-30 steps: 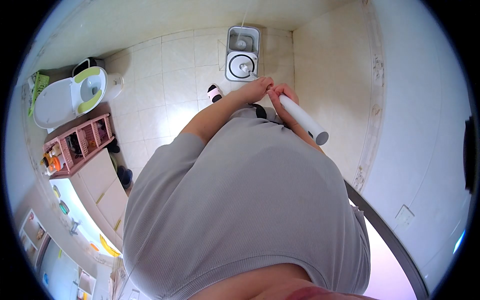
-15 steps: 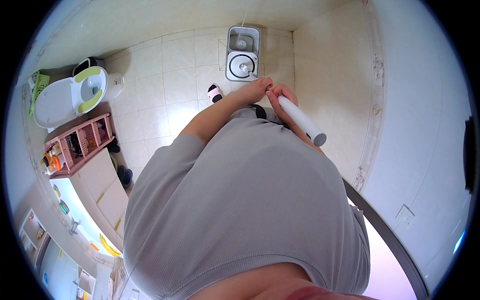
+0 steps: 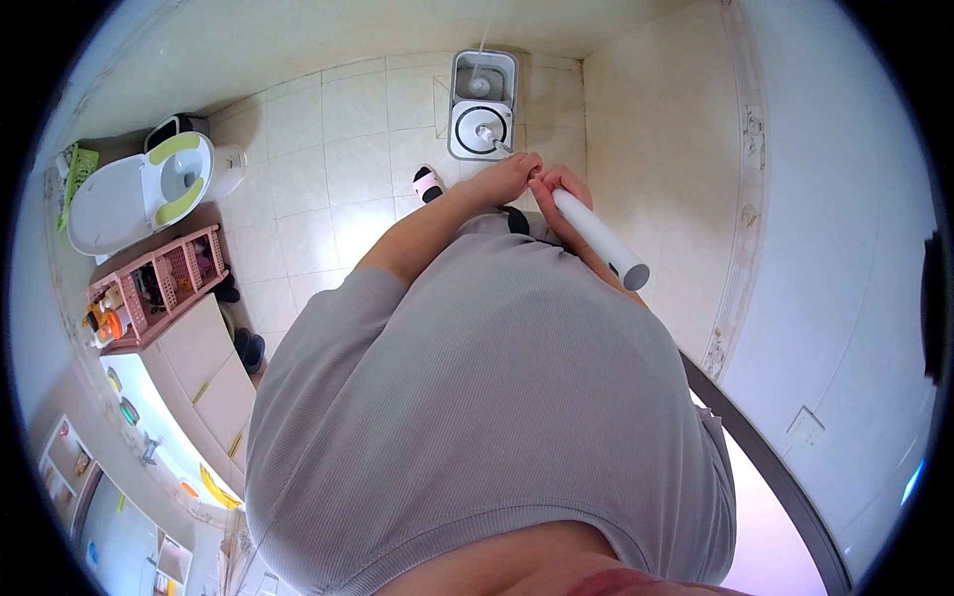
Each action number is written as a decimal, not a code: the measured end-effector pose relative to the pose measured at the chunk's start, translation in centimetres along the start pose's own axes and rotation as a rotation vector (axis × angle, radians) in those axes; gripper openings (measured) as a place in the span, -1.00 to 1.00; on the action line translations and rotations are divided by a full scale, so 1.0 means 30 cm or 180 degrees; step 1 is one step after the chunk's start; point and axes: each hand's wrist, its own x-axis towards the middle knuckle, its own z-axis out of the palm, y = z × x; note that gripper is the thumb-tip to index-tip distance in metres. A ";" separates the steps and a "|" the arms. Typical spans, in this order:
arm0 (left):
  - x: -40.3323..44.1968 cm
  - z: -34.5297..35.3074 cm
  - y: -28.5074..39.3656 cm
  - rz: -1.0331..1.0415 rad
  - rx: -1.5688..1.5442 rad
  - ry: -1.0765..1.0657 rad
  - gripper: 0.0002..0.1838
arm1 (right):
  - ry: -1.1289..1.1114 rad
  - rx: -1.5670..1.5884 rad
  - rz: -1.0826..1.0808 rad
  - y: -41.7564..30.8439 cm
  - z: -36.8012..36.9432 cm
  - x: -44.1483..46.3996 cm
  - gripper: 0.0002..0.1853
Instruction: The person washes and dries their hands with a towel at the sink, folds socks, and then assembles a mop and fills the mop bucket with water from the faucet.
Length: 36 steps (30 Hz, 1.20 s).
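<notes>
Both hands are closed around the handle of a mop [image 3: 601, 238], whose thick white grip slants down to the right past my body. My left hand [image 3: 515, 176] holds the thin shaft in front of my waist. Just to its right, my right hand [image 3: 559, 189] is wrapped around the upper handle, at the start of the white grip. The shaft runs away from me to a white joint over the round, dark-ringed part of a grey-and-white mop bucket [image 3: 456, 139]. The bucket stands on the tiled floor, and its far half is an open compartment.
A toilet [image 3: 109, 204] with a raised lid and green seat pads is at the left. Below it stand a pink plastic rack [image 3: 149, 318] and a washbasin cabinet [image 3: 204, 372]. Slippers [image 3: 251, 353] lie beside the cabinet. A tiled wall [image 3: 656, 169] rises on the right.
</notes>
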 end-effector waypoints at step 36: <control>0.041 -0.010 0.020 0.0201 0.0009 0.0135 -0.77 | 0.0029 0.0165 0.0182 0.014 -0.033 0.025 -0.80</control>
